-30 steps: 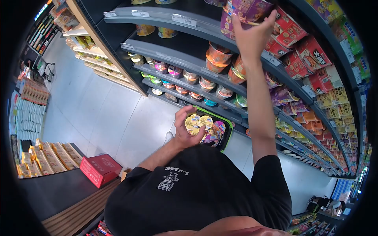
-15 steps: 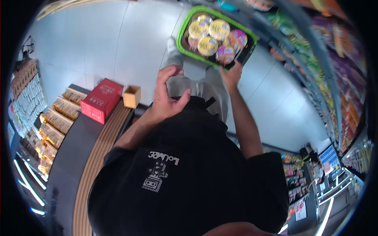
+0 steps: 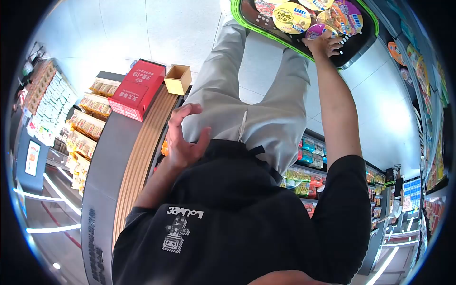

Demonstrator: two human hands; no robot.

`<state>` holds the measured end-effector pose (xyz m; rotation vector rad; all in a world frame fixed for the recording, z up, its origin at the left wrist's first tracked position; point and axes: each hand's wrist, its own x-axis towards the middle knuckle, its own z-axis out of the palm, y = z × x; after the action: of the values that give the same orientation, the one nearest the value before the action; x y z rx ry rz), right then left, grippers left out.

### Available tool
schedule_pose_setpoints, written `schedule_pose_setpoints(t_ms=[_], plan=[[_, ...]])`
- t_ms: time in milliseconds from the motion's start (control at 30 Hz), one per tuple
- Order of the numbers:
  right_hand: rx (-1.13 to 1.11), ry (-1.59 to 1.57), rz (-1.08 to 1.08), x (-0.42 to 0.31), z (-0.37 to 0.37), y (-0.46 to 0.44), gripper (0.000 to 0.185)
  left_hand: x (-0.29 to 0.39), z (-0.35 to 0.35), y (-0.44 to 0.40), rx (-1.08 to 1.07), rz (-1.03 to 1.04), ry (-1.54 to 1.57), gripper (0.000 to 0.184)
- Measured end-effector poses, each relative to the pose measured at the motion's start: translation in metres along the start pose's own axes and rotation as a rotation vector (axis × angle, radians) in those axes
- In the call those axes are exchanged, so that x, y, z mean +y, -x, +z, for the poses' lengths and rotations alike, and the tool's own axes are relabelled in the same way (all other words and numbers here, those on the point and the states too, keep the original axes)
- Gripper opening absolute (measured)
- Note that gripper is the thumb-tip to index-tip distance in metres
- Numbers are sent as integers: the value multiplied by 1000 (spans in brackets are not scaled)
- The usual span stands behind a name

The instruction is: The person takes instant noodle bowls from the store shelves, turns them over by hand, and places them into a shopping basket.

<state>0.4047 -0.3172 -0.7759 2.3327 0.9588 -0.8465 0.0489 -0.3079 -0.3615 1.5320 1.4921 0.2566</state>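
My left hand (image 3: 186, 137) is in front of my shirt at the left, its fingers curved and apart with nothing between them. My right hand (image 3: 325, 45) reaches over the near edge of a black basket with a green rim (image 3: 266, 33). Its spread fingers rest against a purple-lidded cup (image 3: 320, 30) and partly cover it. Around that cup in the basket are a yellow-lidded cup (image 3: 291, 18), a larger purple-lidded cup (image 3: 354, 18) and several others. The top of the basket is cut off by the frame.
A red box (image 3: 137, 89) and an open wooden box (image 3: 178, 80) sit on the counter (image 3: 107, 161) at the left, beside rows of packaged goods (image 3: 88, 123). Stocked shelves (image 3: 418, 71) curve along the right. A person (image 3: 397, 194) stands far off at the right.
My right hand has come down from the purple package on the shelf to the basket. The view has swung down, so the upper shelves are gone. My left hand remains curved.
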Motion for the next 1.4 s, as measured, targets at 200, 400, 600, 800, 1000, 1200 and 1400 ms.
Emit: schedule_pose_setpoints(t_ms=[200, 400, 600, 800, 1000, 1200, 1400], plan=[[260, -251, -141, 26, -2, 21, 101, 17, -5, -17, -135, 39, -13, 75], [-60, -1228, 0, 80, -74, 103, 97, 54, -16, -37, -71, 196, 0, 67], [-864, -2345, -353, 112, -279, 295, 95, 128, -44, -59, -101, 598, 146, 98], [-830, -2560, -996, 32, -375, 397, 72, 227, -88, -82, -280, 1174, 311, 118], [-350, -2491, -665, 17, -433, 454, 61, 259, -121, -72, -150, 1332, 365, 118], [-487, -2412, -811, 28, -472, 469, 70, 285, -126, -49, 98, 1404, 321, 126], [-618, -2258, -794, 36, -490, 446, 66, 295, -129, -38, 233, 1338, 189, 128]])
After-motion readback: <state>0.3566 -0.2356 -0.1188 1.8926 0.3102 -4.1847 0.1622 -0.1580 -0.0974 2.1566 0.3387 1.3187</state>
